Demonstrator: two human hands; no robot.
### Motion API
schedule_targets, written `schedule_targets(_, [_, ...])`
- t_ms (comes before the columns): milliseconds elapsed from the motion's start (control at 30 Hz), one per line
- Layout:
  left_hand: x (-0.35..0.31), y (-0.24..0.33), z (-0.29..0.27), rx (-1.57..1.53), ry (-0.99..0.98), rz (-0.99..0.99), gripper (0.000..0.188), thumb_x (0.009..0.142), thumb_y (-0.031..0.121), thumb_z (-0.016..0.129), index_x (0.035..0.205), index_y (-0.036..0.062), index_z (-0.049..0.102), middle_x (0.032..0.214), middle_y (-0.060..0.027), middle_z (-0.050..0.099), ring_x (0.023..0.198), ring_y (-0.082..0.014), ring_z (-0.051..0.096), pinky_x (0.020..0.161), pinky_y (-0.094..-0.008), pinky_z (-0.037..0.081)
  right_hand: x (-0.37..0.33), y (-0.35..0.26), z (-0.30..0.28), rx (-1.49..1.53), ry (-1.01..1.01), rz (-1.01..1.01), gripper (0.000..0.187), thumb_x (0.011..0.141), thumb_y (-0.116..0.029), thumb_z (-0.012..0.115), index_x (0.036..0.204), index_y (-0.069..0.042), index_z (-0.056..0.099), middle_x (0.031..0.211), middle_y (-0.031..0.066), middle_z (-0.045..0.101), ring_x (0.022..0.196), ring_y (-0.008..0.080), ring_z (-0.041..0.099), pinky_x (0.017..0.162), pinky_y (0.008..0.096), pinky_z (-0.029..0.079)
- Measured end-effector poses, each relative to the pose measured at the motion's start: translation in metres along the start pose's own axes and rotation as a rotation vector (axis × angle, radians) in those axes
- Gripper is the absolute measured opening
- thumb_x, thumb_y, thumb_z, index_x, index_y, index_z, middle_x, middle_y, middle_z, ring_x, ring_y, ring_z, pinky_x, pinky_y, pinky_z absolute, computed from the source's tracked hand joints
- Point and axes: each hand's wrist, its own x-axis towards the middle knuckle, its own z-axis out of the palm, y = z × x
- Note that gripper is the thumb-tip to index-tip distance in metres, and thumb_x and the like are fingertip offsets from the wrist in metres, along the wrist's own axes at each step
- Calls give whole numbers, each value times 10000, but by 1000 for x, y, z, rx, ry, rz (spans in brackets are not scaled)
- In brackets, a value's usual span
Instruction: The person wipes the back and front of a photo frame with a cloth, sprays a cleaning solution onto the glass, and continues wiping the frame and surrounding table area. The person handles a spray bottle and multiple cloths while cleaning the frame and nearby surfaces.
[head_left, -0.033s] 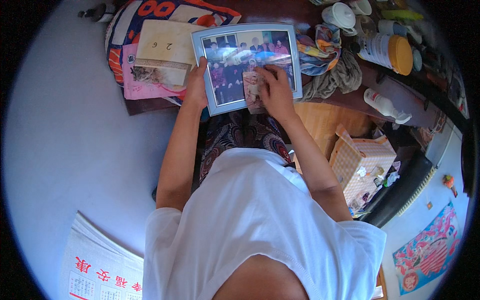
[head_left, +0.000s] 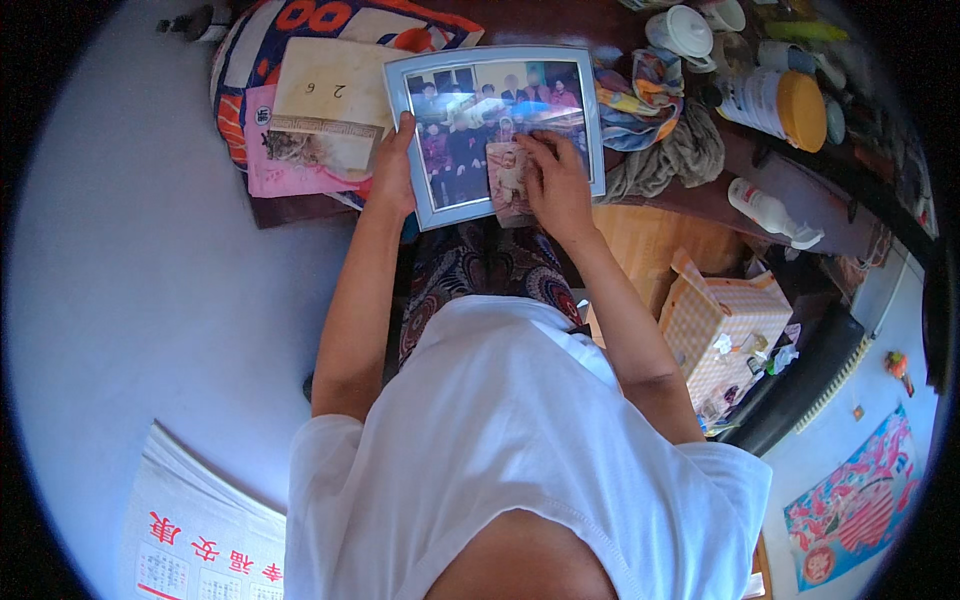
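A light-blue picture frame with a group photograph behind its glass is tilted above my lap. My left hand grips its left edge, thumb on the front and the other fingers hidden behind. A small old photograph of a baby overlaps the frame's lower middle, its bottom end sticking out past the border. Beside it rests my right hand, fingers stretched out and apart over the glass, with fingertips near the small photograph's upper right corner. Whether they touch it is unclear.
Beyond the left hand lie a cream envelope, a pink paper and an orange-and-navy patterned cloth bag. Crumpled cloths, a white lidded mug, a yellow-lidded tub and a spray bottle are on the right.
My right hand has shifted slightly to the right, and more of the small photograph shows. The frame and my left hand have stayed nearly in place.
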Motion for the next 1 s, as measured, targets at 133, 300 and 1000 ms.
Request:
schedule_targets(133, [-1,-1,2,20,-3,10,521,1002,449,562,1266,0,541,1102,-125,670,940,-234,682,807,-396,575,1,-3,-1,-133,-16,-26,404,813,-58,655,1213,-114,659,1202,126,581,1079,341,562,925,440,465])
schedule_targets(300, [3,-5,-1,19,4,13,563,987,476,575,1281,-2,533,1114,-124,666,961,-241,680,819,-404,573,4,-12,3,-98,-15,-40,502,783,-77,672,1274,-173,631,1194,119,581,1077,331,562,895,444,472])
schedule_targets(1000, [-16,10,26,236,212,50,596,971,513,589,1285,8,552,1124,-107,659,961,-205,664,824,-371,570,-4,11,-11,-232,0,-82,603,760,-57,662,1335,-231,616,1226,88,580,1121,309,538,995,438,393])
